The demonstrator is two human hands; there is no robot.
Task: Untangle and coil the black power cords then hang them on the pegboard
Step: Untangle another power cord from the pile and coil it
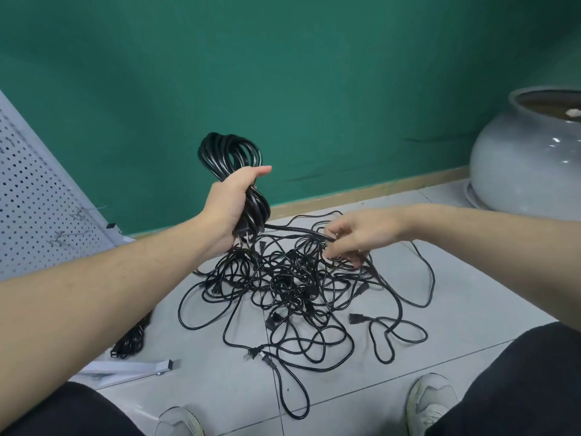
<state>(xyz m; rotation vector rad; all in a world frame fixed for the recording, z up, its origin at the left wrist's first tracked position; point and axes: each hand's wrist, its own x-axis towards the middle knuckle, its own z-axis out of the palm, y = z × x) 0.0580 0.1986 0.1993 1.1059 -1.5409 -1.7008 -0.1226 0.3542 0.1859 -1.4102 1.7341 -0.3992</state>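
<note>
Two hands work a heap of black power cords on a tiled floor beside a green wall. Held well apart, the left hand (231, 204) grips a finished coil (234, 158) raised above the heap, while the right hand (356, 236) reaches low and pinches a strand at the top of the tangle (292, 287). A pegboard (37, 190) leans at the left, its hooks apparently bare; a second bundle (130, 339) lies by the left knee. Coiling well here likely means drawing the pinched strand out slowly, following it to its plug before pulling, so loops lift free rather than tighten. Keeping the coil clamped firmly should stop its turns from slipping.
</note>
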